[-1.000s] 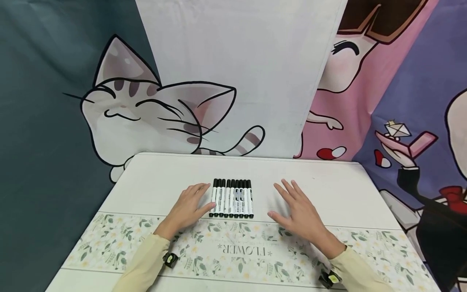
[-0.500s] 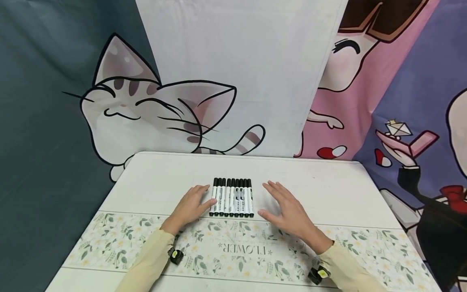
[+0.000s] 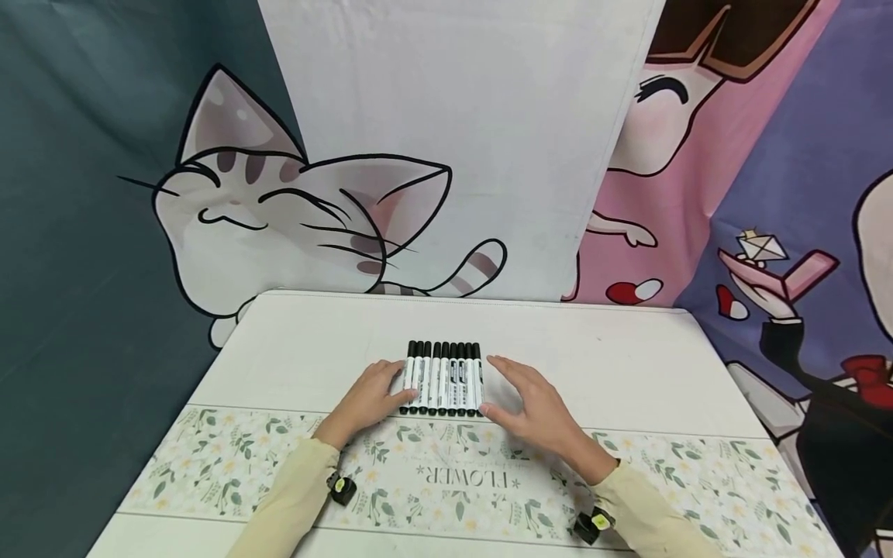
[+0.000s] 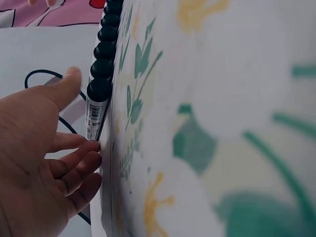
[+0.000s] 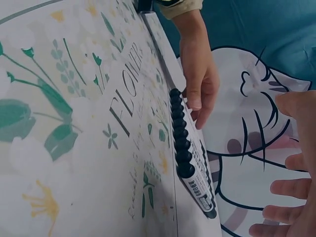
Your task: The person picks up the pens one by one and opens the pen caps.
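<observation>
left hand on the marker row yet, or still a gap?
Touching. In the left wrist view the left hand has its fingertips against the barrel of the nearest marker at the end of the marker row.

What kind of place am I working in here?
Probably a staged recording setup, not a home or office: a white table with a floral runner, cartoon backdrop cloths hung behind, and markers lined up.

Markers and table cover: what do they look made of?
The markers look like smooth plastic: white printed barrels, glossy black caps. The table cover seems a matte printed sheet, perhaps vinyl or coated cloth; its floral band lies flat without wrinkles.
</observation>
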{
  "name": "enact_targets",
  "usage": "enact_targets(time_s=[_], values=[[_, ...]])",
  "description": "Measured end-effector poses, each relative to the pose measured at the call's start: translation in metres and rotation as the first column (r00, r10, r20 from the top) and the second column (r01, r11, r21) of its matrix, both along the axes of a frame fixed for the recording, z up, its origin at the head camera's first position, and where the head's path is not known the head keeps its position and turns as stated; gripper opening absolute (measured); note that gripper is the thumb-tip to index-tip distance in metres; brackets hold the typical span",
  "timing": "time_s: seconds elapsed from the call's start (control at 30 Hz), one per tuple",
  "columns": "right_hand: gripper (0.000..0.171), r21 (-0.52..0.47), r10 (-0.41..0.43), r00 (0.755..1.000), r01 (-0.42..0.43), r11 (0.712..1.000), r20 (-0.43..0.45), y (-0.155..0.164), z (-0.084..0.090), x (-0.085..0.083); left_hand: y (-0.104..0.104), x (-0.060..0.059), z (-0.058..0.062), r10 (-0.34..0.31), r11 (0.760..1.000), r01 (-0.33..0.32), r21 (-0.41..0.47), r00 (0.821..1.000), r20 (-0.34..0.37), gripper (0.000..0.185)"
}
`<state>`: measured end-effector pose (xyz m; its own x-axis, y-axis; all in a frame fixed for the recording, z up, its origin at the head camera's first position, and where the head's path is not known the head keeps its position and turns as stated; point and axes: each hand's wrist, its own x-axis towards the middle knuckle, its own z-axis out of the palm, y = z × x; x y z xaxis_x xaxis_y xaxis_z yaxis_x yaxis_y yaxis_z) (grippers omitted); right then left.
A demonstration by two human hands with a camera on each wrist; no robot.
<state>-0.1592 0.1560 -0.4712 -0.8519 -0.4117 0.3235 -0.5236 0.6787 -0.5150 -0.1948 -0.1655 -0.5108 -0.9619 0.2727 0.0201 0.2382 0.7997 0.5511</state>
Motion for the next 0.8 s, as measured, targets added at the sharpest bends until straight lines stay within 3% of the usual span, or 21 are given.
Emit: enact_targets(time_s=[0.37, 0.6, 0.8], values=[[0.075, 0.0, 0.014, 0.999, -0.014, 1.0, 0.03, -0.0053, 0.0014, -0.0018, -0.0027, -0.0021, 0.0026, -0.002, 1.0, 0.002, 0.013, 0.999, 0.041, 0.072], [0.074, 0.003, 0.019, 0.999, -0.019, 1.0, 0.041, -0.0069, 0.001, -0.0049, -0.0019, -0.0008, 0.0064, 0.031, 0.999, -0.029, -0.036, 0.999, 0.035, 0.061], [0.075, 0.0, 0.023, 0.999, -0.023, 1.0, 0.049, -0.0073, 0.0028, -0.0054, 0.0, -0.0001, 0.007, 0.054, 0.998, -0.055, 0.006, 0.997, 0.057, 0.052]])
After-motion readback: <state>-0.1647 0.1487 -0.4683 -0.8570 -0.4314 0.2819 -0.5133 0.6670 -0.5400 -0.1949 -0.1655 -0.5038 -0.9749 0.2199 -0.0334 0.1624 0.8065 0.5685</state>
